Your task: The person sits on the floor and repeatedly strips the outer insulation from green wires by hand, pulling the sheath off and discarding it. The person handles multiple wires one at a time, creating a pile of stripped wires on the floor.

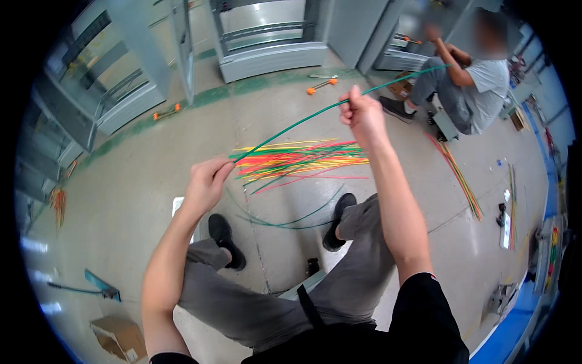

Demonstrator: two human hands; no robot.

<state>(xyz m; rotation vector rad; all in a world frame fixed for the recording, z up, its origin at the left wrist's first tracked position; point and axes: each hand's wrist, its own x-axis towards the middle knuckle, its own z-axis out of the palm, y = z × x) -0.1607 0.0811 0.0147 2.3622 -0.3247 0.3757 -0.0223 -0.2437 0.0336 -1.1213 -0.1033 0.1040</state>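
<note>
A long green wire point(295, 125) is stretched in a slight bow between my two hands, above the floor. My left hand point(207, 182) pinches its near left end. Farther along, up and to the right, my right hand point(364, 115) is closed around it, and the free end runs on past that hand toward the upper right. Below the wire, a pile of red, yellow and green wires point(303, 162) lies spread on the floor. Closer to my feet are a few loose curved green wires point(290, 227).
A person point(479, 79) sits at the upper right by grey cabinets point(273, 62). Orange-ended tools point(322, 86) lie on the floor. More coloured wires point(461, 182) are at the right. A cardboard box point(118, 337) and a blue-green cutter-like tool point(103, 285) stand lower left.
</note>
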